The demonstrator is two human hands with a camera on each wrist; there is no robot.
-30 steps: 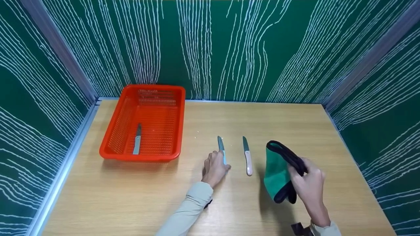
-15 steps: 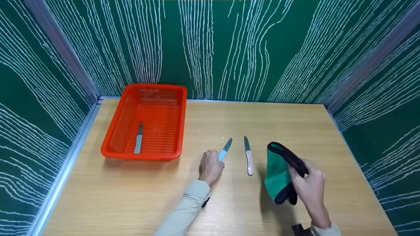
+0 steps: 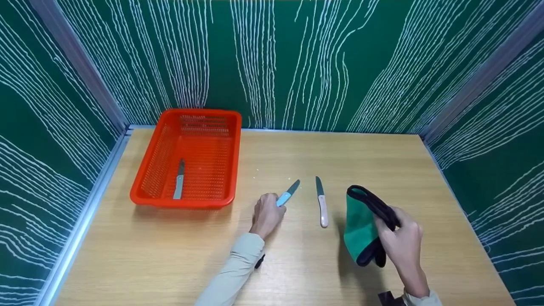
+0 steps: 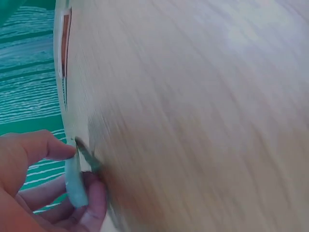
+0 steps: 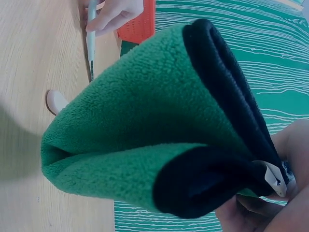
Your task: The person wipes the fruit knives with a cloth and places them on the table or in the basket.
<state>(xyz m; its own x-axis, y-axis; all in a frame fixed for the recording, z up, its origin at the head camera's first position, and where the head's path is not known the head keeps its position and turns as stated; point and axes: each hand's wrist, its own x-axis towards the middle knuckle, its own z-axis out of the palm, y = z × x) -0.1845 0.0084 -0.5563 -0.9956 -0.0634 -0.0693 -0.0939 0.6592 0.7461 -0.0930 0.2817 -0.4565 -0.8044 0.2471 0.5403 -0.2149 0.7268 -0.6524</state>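
My left hand (image 3: 268,216) grips a small knife (image 3: 284,198) by its light blue handle, the blade pointing away to the upper right. In the left wrist view, thumb and fingers pinch that handle (image 4: 76,183). A folded green cloth with black edging (image 3: 360,225) is held in my right hand (image 3: 401,236), above the table's right side. The right wrist view shows the cloth's fuzzy folds (image 5: 125,106) bunched between thumb and fingers. Between the hands lies a second knife (image 3: 323,208) with a pale pink handle, blade pointing away.
A red plastic basket (image 3: 236,170) stands at the back left of the wooden table (image 3: 161,255). Inside it lies a knife (image 3: 179,182) with a grey-blue handle. Green walls with white lines (image 3: 221,63) enclose the table at the back and sides.
My left hand has taken hold of the light blue knife, turned its blade to the right and moved slightly left and nearer. The right hand with the cloth has barely moved.
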